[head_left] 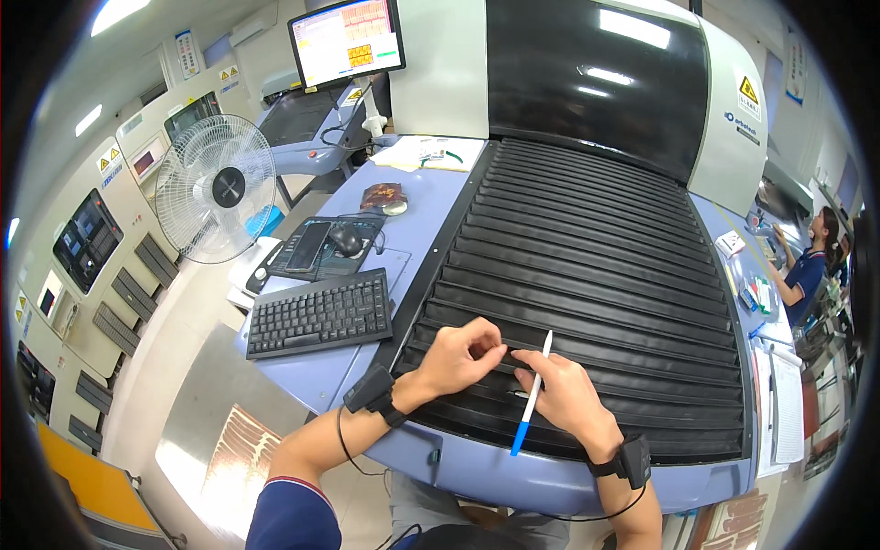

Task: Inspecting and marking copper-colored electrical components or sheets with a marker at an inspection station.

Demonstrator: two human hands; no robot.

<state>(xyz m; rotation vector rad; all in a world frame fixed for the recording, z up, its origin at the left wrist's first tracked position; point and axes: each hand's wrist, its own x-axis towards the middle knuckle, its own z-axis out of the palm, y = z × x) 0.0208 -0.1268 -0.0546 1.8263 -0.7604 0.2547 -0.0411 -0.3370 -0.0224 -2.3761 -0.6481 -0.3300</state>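
While left hand (461, 353) pinches slat (587, 362), right hand (564, 394) (pen (532, 396) tucked) presses.

a pale blue machine console (431, 197) carries everything here. its middle is a wide black slatted roller cover (596, 275) sloping up toward a dark hood. on the blue ledge left of the slats lies a black keyboard (319, 313), and beyond it a tray holding a black mouse (346, 240) and a dark phone (308, 247). farther back sit a small brown packet (381, 195) and some papers (431, 153). more papers lie along the right ledge (786, 403).
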